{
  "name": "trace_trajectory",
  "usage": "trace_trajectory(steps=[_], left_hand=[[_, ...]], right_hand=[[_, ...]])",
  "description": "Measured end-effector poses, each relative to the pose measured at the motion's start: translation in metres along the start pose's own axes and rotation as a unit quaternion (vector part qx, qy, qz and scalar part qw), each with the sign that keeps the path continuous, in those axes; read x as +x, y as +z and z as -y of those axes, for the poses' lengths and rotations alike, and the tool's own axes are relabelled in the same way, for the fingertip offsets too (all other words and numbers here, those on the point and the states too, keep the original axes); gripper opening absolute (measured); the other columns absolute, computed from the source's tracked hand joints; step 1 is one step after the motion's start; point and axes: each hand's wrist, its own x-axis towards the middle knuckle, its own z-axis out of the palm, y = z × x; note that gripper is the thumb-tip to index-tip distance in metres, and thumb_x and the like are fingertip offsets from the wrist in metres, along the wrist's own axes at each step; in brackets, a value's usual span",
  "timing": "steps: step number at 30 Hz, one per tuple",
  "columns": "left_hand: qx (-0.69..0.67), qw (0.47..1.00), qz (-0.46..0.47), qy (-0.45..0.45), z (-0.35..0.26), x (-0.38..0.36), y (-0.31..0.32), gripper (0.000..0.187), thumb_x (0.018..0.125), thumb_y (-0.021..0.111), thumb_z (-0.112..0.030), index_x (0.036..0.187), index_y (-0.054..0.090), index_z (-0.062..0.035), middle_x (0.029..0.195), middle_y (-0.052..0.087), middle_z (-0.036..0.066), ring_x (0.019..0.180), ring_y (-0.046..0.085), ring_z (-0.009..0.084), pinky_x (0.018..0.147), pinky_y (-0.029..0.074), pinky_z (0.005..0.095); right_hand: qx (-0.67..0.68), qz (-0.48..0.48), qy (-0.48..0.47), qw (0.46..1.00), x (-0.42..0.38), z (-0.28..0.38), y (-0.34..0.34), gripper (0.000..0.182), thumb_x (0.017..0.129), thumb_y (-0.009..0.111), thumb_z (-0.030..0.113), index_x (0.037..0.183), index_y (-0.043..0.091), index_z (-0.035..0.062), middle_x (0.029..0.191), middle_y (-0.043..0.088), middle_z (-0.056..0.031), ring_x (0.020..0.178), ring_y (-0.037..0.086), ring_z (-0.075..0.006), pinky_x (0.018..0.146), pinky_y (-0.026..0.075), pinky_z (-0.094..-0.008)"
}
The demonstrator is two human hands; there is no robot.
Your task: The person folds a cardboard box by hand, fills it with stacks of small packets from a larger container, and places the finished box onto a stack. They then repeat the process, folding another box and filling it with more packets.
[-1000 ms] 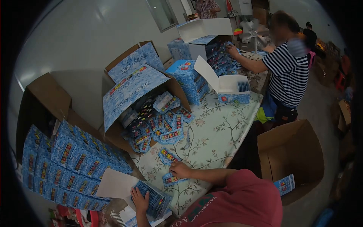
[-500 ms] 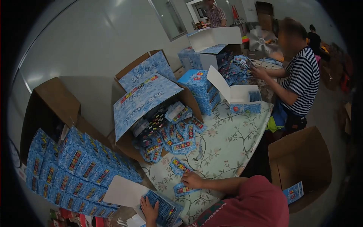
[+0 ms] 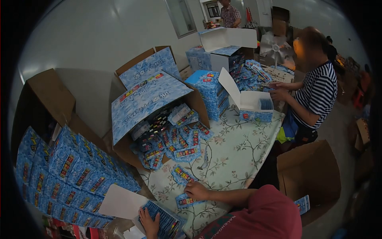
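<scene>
Left hand [image 3: 149, 224] lies spread on boxed sachets [image 3: 166, 223]; right hand [image 3: 196, 191], fingers curled, grip unclear, is over a loose sachet [image 3: 184, 201]. Seemingly a pickup step; lifting would need a firm pinch.

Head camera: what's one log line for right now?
left hand: on packets in open box | right hand: at loose packets on tablecloth | right grip: unclear

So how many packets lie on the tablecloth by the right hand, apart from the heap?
2 that I can see: the far packet lies between the right hand and the heap; the near packet is partly covered by that hand. More could be hidden underneath.
</scene>
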Motion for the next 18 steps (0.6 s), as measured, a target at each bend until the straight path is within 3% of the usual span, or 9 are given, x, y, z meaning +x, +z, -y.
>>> trace_trajectory(steps=[1,11,14,17,18], left_hand=[[-0.008,1.000,0.009,-0.006,0.002,0.000,0.001,0.074,0.079,0.065,-0.040,0.134,0.038,0.0006,0.147,0.021,0.022,0.137,0.015,0.0399,0.107,0.018,0.0539],[-0.015,1.000,0.007,-0.004,-0.001,-0.002,-0.002,0.073,0.079,0.065,-0.040,0.134,0.038,-0.0005,0.147,0.022,0.022,0.137,0.016,0.0394,0.106,0.019,0.0557],[-0.015,1.000,-0.002,0.002,0.001,-0.004,0.001,0.072,0.079,0.066,-0.039,0.134,0.038,-0.0008,0.147,0.023,0.021,0.137,0.016,0.0389,0.106,0.019,0.0553],[-0.020,1.000,-0.004,0.002,-0.003,-0.006,-0.003,0.071,0.080,0.066,-0.038,0.134,0.038,-0.0012,0.147,0.022,0.021,0.137,0.016,0.0384,0.106,0.019,0.0549],[-0.023,1.000,-0.008,0.015,-0.002,-0.007,-0.003,0.070,0.080,0.065,-0.038,0.134,0.038,-0.0012,0.147,0.022,0.021,0.137,0.016,0.0381,0.106,0.019,0.0544]], right_hand=[[0.005,0.001,0.002,1.000,0.000,0.000,0.001,0.007,0.077,0.061,0.010,0.082,0.062,0.0067,0.078,0.053,-0.0080,0.076,0.055,-0.0265,0.067,0.045,-0.0396],[0.004,0.009,0.009,1.000,0.001,0.000,-0.001,0.009,0.077,0.062,0.011,0.084,0.062,0.0060,0.080,0.055,-0.0084,0.079,0.057,-0.0267,0.070,0.046,-0.0393],[0.065,-0.016,0.006,0.998,0.001,0.002,-0.003,0.012,0.076,0.063,0.013,0.085,0.062,0.0056,0.083,0.056,-0.0087,0.081,0.057,-0.0272,0.071,0.046,-0.0391],[0.063,0.041,0.044,0.996,0.003,0.003,-0.008,0.013,0.078,0.064,0.016,0.086,0.061,0.0067,0.084,0.059,-0.0099,0.081,0.059,-0.0283,0.071,0.047,-0.0383],[0.104,0.094,0.107,0.984,0.004,0.003,-0.010,0.013,0.079,0.064,0.017,0.087,0.061,0.0071,0.084,0.061,-0.0110,0.080,0.060,-0.0290,0.071,0.048,-0.0375]])
